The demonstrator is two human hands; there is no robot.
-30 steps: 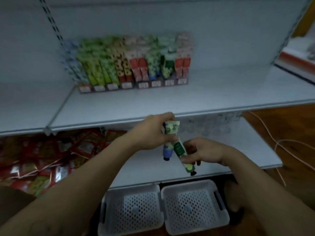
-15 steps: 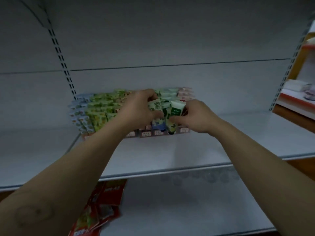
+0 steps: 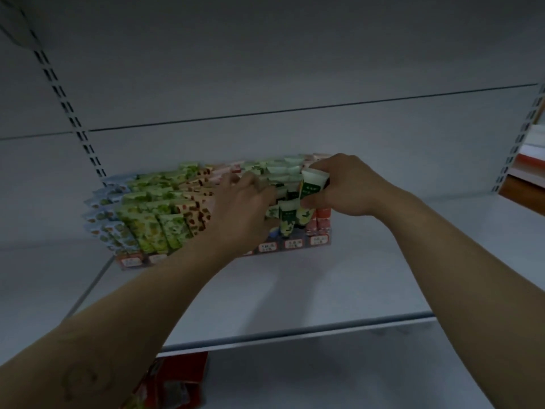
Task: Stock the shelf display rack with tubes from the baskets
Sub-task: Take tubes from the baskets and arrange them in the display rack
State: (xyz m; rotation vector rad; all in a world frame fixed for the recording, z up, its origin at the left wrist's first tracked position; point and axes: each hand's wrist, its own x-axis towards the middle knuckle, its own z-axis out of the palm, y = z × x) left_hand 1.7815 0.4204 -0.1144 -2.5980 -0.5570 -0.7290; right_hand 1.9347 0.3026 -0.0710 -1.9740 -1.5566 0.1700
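- The right hand (image 3: pixel 348 188) pinches a tube (image 3: pixel 312 187) near its upper end, with the fingers curled over the top and the thumb below.
- The tube has a pale flat crimped end, a dark green label with small light lettering, and a yellowish printed lower part. It stands nearly upright over the right end of the display rack (image 3: pixel 290 245), its lower end among the rows.
- The left hand (image 3: pixel 243 209) reaches into the middle of the rack with its fingers spread and fairly straight, touching the stocked tubes (image 3: pixel 153 222) and gripping nothing that shows.
- Those tubes stand in packed rows: blue at the left end, then green, orange-spotted, pale green, and red at the right end.
- The rack sits toward the back of the white shelf (image 3: pixel 295 290).
- Red packets (image 3: pixel 177 376) lie below the shelf's front edge.
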